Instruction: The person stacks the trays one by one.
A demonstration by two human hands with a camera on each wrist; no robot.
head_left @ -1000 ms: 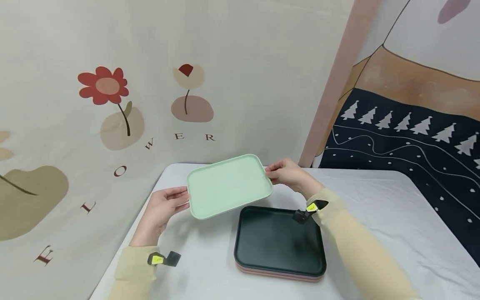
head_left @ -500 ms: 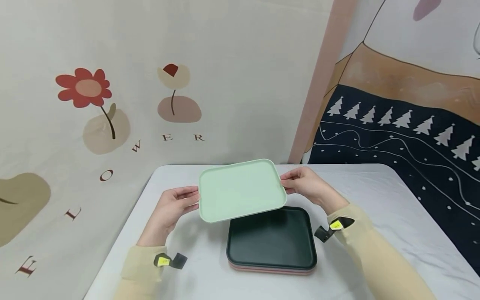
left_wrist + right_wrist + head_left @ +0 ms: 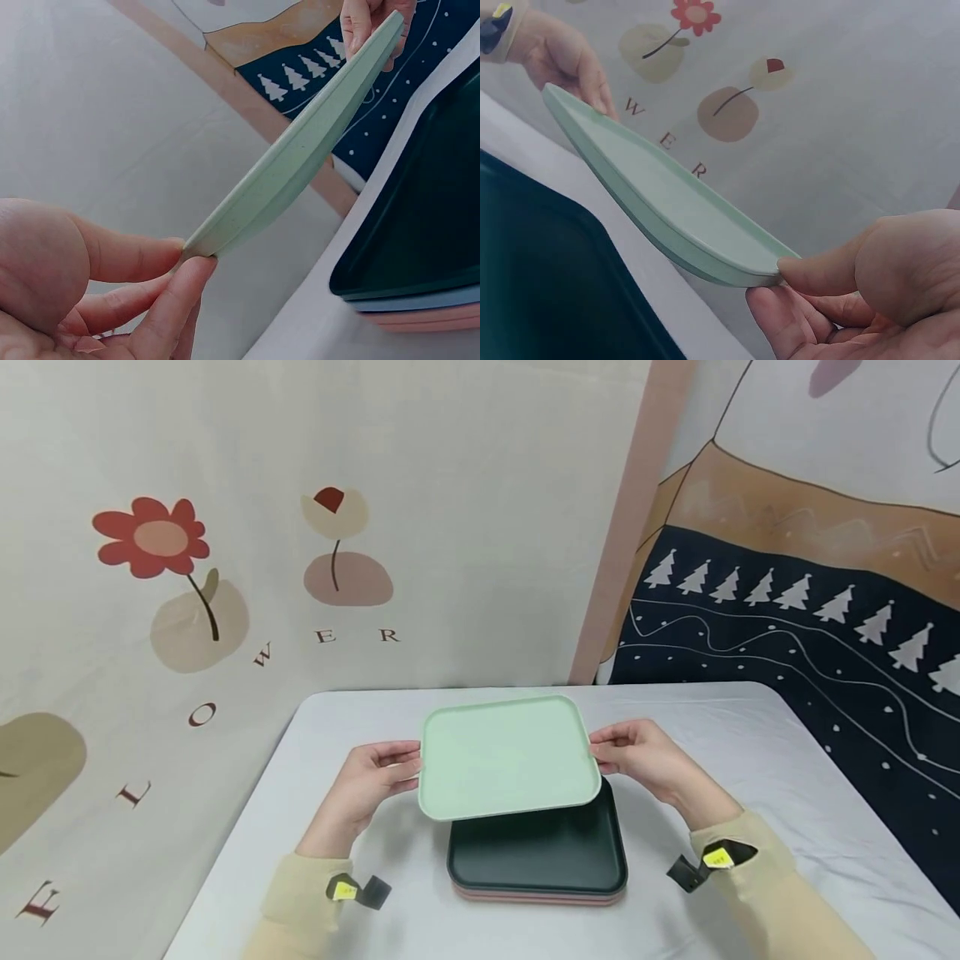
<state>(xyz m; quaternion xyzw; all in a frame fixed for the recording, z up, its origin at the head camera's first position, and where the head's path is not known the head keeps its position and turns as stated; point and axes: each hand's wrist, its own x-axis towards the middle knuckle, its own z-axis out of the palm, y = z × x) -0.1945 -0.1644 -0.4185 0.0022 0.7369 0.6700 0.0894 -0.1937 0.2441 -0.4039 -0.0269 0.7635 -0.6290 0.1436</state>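
A light green rectangular tray (image 3: pixel 510 756) hangs above the back part of a stack of trays, slightly tilted. My left hand (image 3: pixel 378 781) pinches its left short edge, thumb on one side of the rim and fingers on the other, as the left wrist view shows. At the opposite short edge my right hand (image 3: pixel 645 764) pinches the rim the same way. Below, the dark green tray (image 3: pixel 536 856) tops the stack, its back part hidden by the light green one. Under it, a blue tray (image 3: pixel 420 301) and a pink tray (image 3: pixel 427 321) show as thin edges.
The stack rests on a table with a white cloth (image 3: pixel 360 702). Behind the table hangs a pale curtain (image 3: pixel 480 527) printed with flowers and letters. A dark cloth with white trees (image 3: pixel 750 635) hangs at the right.
The light green tray, held in both hands, has moved right and lower, over the stack's back part. Its tilt has levelled somewhat. The head view has turned a little to the right.
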